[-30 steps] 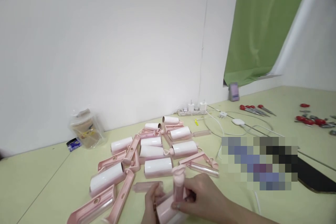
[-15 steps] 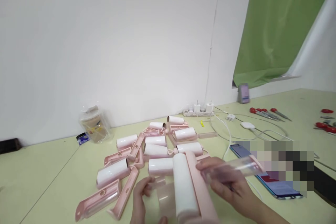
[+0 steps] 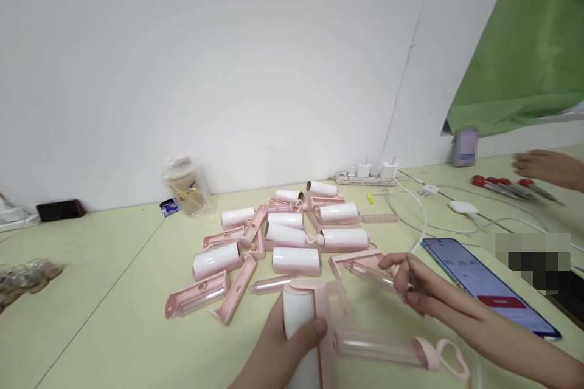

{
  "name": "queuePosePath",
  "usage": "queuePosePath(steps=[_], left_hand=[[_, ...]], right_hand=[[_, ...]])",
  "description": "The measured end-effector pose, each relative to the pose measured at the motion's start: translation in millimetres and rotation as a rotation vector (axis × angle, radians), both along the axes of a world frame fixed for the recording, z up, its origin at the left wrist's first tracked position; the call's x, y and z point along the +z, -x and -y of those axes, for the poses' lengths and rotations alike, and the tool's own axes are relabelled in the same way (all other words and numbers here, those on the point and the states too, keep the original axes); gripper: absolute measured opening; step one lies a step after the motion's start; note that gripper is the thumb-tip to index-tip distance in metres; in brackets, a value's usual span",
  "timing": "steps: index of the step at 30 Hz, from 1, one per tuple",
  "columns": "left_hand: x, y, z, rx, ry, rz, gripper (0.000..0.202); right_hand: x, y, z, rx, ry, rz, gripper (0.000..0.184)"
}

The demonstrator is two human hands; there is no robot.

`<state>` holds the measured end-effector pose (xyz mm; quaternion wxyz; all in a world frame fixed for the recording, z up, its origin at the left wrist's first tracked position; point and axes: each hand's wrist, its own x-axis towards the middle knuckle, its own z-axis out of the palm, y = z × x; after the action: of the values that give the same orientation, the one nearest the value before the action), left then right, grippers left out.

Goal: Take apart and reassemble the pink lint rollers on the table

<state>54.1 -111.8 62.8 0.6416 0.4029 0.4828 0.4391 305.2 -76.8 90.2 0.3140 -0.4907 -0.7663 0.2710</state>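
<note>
My left hand is wrapped round a white lint roller in its pink frame at the bottom centre, thumb across the roll. A clear handle with a pink loop sticks out to the right of it. My right hand hovers over the table just right of the roller, fingers loosely curled next to another clear handle piece; I cannot make out anything held in it. A heap of pink and white lint rollers lies just beyond both hands.
A phone lies lit on the table to the right, with white cables and a power strip behind. Another person's hand reaches over red-handled scissors at far right. A clear bag stands by the wall.
The view has swung left and pulled back. My right hand let go of the clear handle and moved right. Another person's hand has come into view at the far right.
</note>
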Motion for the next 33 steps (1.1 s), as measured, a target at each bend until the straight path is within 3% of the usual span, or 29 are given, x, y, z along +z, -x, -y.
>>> queuePosePath(steps=[3,5,8,13,17,21,28,33], left_hand=[[5.5,-13,-5,-0.069,-0.161,-0.155,0.040],[7.3,-21,-7,-0.119,-0.216,-0.222,0.033],[9.6,-27,-6,-0.153,-0.276,-0.269,0.029],[13.9,-28,-3,-0.027,-0.305,-0.354,0.024],[14.9,-28,-1,0.011,-0.288,-0.329,0.023],[13.4,-28,2,0.006,-0.284,-0.342,0.025],[12.9,-31,7,-0.029,-0.304,-0.345,0.025],[2.1,-42,9,-0.004,-0.322,-0.364,0.020]], right_hand=[[0.7,1,10,0.148,0.254,-0.125,0.030],[-1.2,7,15,0.107,0.249,-0.107,0.037],[-4.1,14,22,0.067,0.105,0.000,0.031],[-2.0,19,31,0.116,-0.261,0.158,0.022],[0.7,24,34,0.123,-0.417,0.220,0.024],[2.1,25,37,0.138,-0.498,0.276,0.033],[2.7,21,39,0.068,-0.572,0.343,0.022],[-3.8,20,44,0.058,-0.634,0.385,0.024]])
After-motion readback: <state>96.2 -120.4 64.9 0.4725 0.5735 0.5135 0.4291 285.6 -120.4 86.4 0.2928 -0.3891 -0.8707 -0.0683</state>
